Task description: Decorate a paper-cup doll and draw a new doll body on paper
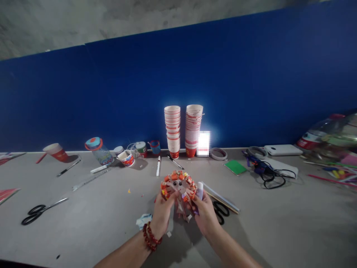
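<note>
Blue panel [178,74] stands behind a grey desk [111,230]; two tall stacks of paper cups [172,130] [194,130] rise near its foot. Paper figure [178,185] is over the near middle of the desk, between both hands: pale face with eyes and a smile, ring of orange curls [177,173] round it, brownish strips below.

Left hand [163,212], red beads [150,238] at the wrist, grips the figure's left side, thumb pressed on its front. Right hand [205,212] pinches the opposite lower edge, thumb in front, and also has a white-capped tube [200,189] against its fingers. Black-handled scissors [221,212] lie just beside that hand; crumpled paper [143,221] near the left one.

Handling, by judgement: very light, probably thin cup card, springy rather than stiff, not slippery. Curls look the weakest part; they would likely flatten or peel under a squeeze. Strips below could bend or tear. Best hold: flat of the face near its lower edge, thumb in front, fingers spread behind, light pressure. Whether any glue is wet, cannot tell.
</note>
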Demonstrator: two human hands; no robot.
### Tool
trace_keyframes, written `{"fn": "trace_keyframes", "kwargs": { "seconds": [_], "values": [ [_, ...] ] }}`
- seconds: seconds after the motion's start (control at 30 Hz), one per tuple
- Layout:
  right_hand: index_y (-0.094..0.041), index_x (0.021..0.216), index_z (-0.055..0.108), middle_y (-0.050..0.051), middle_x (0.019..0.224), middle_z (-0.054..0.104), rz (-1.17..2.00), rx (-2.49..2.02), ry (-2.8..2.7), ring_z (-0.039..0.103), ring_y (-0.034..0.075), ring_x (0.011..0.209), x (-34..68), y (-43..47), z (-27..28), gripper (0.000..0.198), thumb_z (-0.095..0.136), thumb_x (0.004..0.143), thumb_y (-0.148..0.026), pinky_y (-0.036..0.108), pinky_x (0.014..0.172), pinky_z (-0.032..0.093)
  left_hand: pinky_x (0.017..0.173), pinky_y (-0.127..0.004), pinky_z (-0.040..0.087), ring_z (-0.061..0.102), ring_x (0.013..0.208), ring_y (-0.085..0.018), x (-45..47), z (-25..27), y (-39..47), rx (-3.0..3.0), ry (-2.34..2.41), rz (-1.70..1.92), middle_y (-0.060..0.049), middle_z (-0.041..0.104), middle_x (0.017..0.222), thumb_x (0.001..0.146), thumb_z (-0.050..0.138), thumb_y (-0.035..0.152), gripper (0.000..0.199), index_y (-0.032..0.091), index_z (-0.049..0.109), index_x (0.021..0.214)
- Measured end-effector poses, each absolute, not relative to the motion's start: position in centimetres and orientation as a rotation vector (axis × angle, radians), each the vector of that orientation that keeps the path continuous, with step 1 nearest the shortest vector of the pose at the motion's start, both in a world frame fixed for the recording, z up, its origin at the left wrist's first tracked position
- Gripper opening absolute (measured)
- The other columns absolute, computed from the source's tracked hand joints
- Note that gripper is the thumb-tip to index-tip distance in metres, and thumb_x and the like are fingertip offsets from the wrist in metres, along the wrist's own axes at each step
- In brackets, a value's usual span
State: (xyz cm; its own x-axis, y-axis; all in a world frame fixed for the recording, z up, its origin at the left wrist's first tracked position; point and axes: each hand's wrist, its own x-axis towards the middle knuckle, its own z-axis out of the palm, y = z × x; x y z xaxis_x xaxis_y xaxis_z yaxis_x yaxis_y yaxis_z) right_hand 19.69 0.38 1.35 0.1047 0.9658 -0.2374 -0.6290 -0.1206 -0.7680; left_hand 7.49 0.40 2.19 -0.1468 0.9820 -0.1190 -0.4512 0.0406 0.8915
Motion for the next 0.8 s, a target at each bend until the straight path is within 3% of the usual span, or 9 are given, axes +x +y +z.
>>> {"fn": "trace_keyframes", "kwargs": {
  "seconds": [0.17,0.27,0.4,0.57,0.8],
  "values": [
    [-0.021,0.072,0.053,-0.008,0.049,0.051,1.473,-0.911,-0.52,0.038,0.006,0.039,19.9,0.5,1.2,0.048,0.092,0.05,-0.04,0.018,0.04,0.031,0.076,-0.036,0.057,0.073,0.081,-0.025,7.4,2.0,0.7,0.711,0.917,1.386,-0.008,0.075,0.09,0.066,0.086,0.038,0.042,0.015,0.07,0.098],
    [-0.02,0.074,0.056,-0.009,0.05,0.051,1.499,-0.893,-0.542,0.037,0.005,0.041,20.0,0.4,1.5,0.043,0.09,0.052,-0.034,0.018,0.043,0.036,0.076,-0.035,0.057,0.073,0.081,-0.025,7.1,1.9,0.9,0.692,0.894,1.374,-0.007,0.075,0.092,0.066,0.086,0.037,0.046,0.017,0.068,0.103],
    [-0.021,0.095,0.063,-0.01,0.05,0.05,1.533,-0.89,-0.577,0.035,0.006,0.041,20.2,0.3,1.8,0.047,0.086,0.055,-0.026,0.02,0.045,0.04,0.077,-0.032,0.056,0.073,0.082,-0.022,6.8,1.7,1.2,0.691,0.899,1.418,-0.006,0.074,0.095,0.067,0.086,0.035,0.048,0.018,0.065,0.107],
    [-0.019,0.11,0.064,-0.01,0.055,0.053,1.498,-0.921,-0.611,0.034,0.005,0.043,20.5,0.4,1.8,0.057,0.087,0.058,-0.029,0.021,0.048,0.044,0.072,-0.029,0.055,0.071,0.075,-0.019,6.3,1.8,1.7,0.691,0.906,1.463,-0.004,0.074,0.088,0.068,0.085,0.032,0.043,0.018,0.064,0.103],
    [-0.019,0.099,0.064,-0.009,0.057,0.054,1.412,-0.954,-0.678,0.035,0.006,0.043,20.5,0.6,1.3,0.052,0.09,0.059,-0.038,0.022,0.046,0.043,0.069,-0.031,0.057,0.072,0.071,-0.02,6.5,2.4,1.6,0.63,0.845,1.367,-0.004,0.074,0.086,0.067,0.085,0.031,0.043,0.017,0.064,0.102]
  ]
}}
